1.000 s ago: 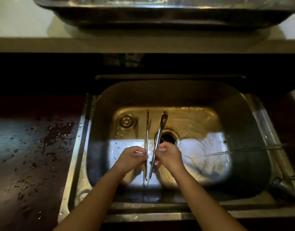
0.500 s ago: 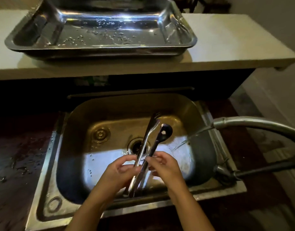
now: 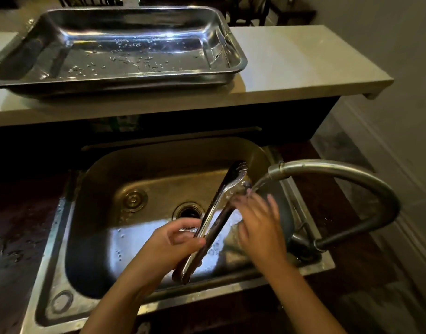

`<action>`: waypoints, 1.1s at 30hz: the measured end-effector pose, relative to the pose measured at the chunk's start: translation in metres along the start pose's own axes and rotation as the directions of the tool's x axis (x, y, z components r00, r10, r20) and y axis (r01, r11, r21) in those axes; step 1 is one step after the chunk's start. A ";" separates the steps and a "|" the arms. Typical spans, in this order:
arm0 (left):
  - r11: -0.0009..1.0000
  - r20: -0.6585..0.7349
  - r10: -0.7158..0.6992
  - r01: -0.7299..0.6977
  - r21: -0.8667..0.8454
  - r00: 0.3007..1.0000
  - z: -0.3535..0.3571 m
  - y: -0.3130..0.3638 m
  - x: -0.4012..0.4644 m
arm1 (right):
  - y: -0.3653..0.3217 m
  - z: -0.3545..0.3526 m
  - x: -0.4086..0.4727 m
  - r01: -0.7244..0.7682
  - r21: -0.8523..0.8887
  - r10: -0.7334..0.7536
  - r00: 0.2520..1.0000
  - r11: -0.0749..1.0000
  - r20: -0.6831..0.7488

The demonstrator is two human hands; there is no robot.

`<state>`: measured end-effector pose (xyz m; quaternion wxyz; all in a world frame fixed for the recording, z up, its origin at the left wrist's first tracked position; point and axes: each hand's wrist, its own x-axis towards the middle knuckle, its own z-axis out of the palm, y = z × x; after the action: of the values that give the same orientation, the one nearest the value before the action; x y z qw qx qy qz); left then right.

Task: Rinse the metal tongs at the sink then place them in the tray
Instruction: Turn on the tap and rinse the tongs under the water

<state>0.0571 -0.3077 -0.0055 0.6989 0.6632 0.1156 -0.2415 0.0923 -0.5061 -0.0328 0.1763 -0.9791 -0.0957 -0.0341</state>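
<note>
The metal tongs [image 3: 215, 210] slant over the steel sink [image 3: 62, 280], tips up and to the right under the water running from the faucet [image 3: 332, 169]. My left hand [image 3: 168, 247] grips them near the hinged lower end. My right hand [image 3: 257, 222], blurred, lies with spread fingers against the tongs' upper half, in the stream. The wide steel tray [image 3: 233, 54], wet with droplets and holding nothing else, sits on the pale raised counter [image 3: 303, 66] behind the sink.
The faucet's curved neck arches over the sink's right rim. The drain [image 3: 189, 210] lies mid-basin. A dark wet countertop [image 3: 16, 225] spreads to the left. The floor drops away on the right.
The tongs have swung right, their tips now under the faucet stream. My right hand has slid up from the handles to the wet upper half. The view has tilted up, showing the whole tray.
</note>
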 end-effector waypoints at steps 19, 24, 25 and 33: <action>1.000 0.009 0.018 -0.017 -0.022 1.000 0.019 -0.001 0.031 | -0.001 -0.012 -0.013 0.469 -0.057 -0.457 0.877 0.881 0.151; 1.000 0.028 0.022 -0.023 0.018 0.999 0.025 0.014 0.048 | 0.012 -0.029 0.015 0.398 -0.159 -0.388 0.917 0.903 0.092; 0.999 0.031 0.021 -0.022 0.026 0.999 0.027 0.018 0.052 | 0.011 -0.031 0.017 0.379 -0.143 -0.367 0.924 0.914 0.102; 1.000 0.066 0.022 -0.022 0.005 0.998 0.036 0.031 0.073 | 0.012 -0.013 -0.009 0.464 -0.044 -0.457 0.883 0.885 0.107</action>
<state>0.1292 -0.3560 -0.0099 0.7032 0.6580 0.0846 -0.2557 0.0851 -0.5237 -0.0253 0.1249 -0.9342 -0.3325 -0.0323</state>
